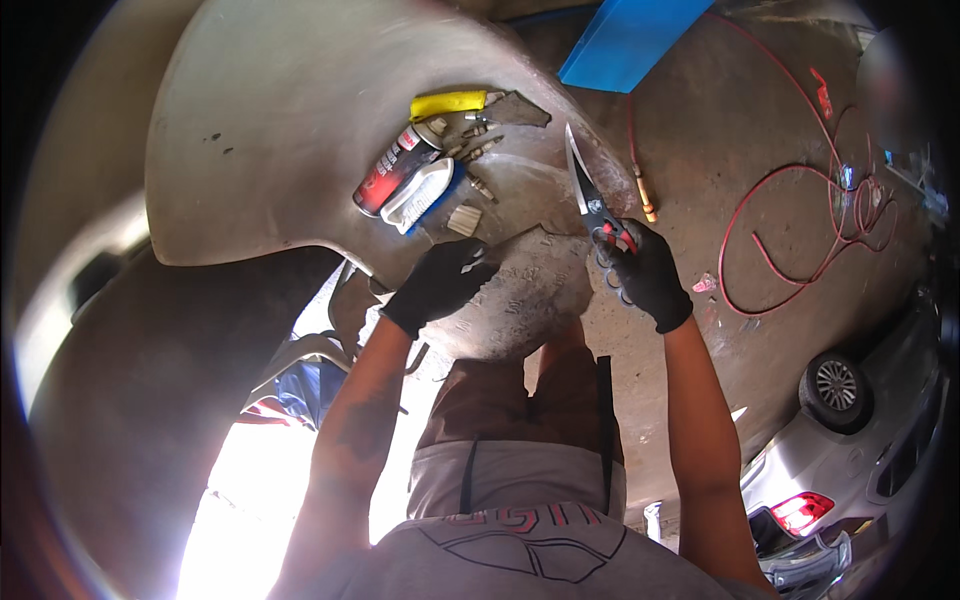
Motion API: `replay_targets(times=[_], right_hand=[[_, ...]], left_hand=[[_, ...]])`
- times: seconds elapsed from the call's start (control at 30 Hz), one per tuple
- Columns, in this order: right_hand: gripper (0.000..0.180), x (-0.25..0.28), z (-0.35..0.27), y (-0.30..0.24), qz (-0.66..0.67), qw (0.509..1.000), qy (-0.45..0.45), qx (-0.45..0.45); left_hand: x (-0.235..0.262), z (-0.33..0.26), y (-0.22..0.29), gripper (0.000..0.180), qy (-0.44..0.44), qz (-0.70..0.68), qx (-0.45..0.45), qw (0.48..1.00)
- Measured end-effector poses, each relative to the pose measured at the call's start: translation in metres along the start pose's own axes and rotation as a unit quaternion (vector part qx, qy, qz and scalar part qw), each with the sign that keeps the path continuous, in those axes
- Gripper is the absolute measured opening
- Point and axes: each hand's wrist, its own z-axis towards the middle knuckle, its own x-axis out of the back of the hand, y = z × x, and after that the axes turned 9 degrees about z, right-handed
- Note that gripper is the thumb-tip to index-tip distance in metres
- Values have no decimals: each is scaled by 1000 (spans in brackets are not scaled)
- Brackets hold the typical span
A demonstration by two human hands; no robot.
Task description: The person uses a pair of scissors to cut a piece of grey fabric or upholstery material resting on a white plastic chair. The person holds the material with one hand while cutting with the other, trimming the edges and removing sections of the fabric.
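Observation:
My left hand (445,285), in a black glove, is closed at the left edge of a grey sheet (520,305) with rows of faint printed marks, which looks like the back of sandpaper. The sheet spreads above my legs, and its far edge is uneven. My right hand (648,275), also gloved in black, grips a pair of scissors (590,195) by their red and black handles. Their blades point away from me, slightly parted, beyond the sheet's right corner. Part of the handles is hidden behind my fingers.
On the pale worktop (300,120) lie a red and black spray can (400,168), a white and blue brush (422,192), a yellow-handled tool (448,103), several spark plugs (483,148) and a small beige block (464,220). A red hose (730,240) coils on the floor; a silver car (850,460) stands right.

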Motion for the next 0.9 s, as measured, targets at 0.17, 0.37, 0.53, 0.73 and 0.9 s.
replay_targets(times=[0.17,0.37,0.53,0.73,0.9], right_hand=[[37,-32,-40,-24,-247,920,87,291],[74,-66,-75,-49,-345,910,-19,228],[82,-71,-85,-63,-383,897,-40,217],[73,-81,-88,-55,-387,884,14,261],[72,-84,-74,-61,-373,891,-3,257]], left_hand=[[-1,-5,19,32,30,13,51,998],[5,0,41,28,21,59,57,996],[-2,-9,48,23,66,89,67,992],[-11,-10,53,18,97,121,31,987],[-13,-13,46,17,76,138,56,986]])
